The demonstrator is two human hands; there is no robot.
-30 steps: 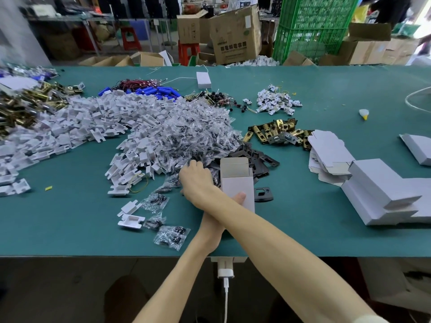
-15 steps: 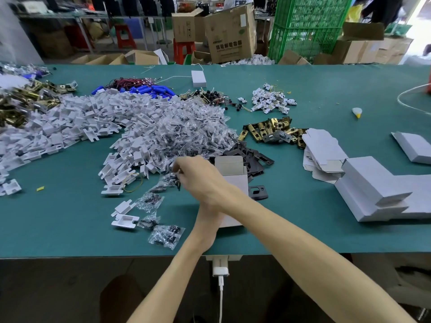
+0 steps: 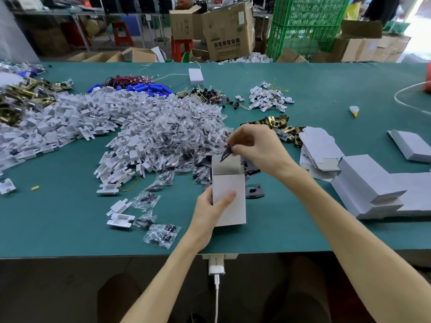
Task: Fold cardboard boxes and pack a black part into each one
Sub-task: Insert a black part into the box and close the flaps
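grips the white box (image 3: pixel 229 197) with the left hand (image 3: pixel 210 212): fingers curled behind its lower left edge, thumb laid across the front face. holds it with the mouth pointing away, top flap open and leaning back; cannot tell whether its base rests on the worktop (image 3: pixel 70 220). pinches a small black part (image 3: pixel 226 152) between thumb and fingertips of the right hand (image 3: pixel 255 148), just above the box's open mouth, at the raised flap; too blurred to tell its shape or whether wrapped.

just right of the box, flat on the worktop: a black plate (image 3: pixel 254 191) with a cutout. behind the box, partly hidden by the right hand: more black plates in a loose heap (image 3: pixel 250 167). behind and left of the box: a large mound of small clear bags (image 3: pixel 186 134) with dark bits inside, with a few strays trailing down to the box's left. further left of the box: a long drift of white plastic trays (image 3: pixel 70 120). behind and right of the box: brass parts (image 3: pixel 279 127), then a stack of flat box blanks (image 3: pixel 319 148). well right of the box: folded white boxes (image 3: pixel 370 185) lying together. far behind the box: blue cylinders (image 3: pixel 151 87) beside red and black wires (image 3: pixel 126 79). below the box, at the worktop's near edge: a white charger plug (image 3: pixel 217 266), cable hanging down.
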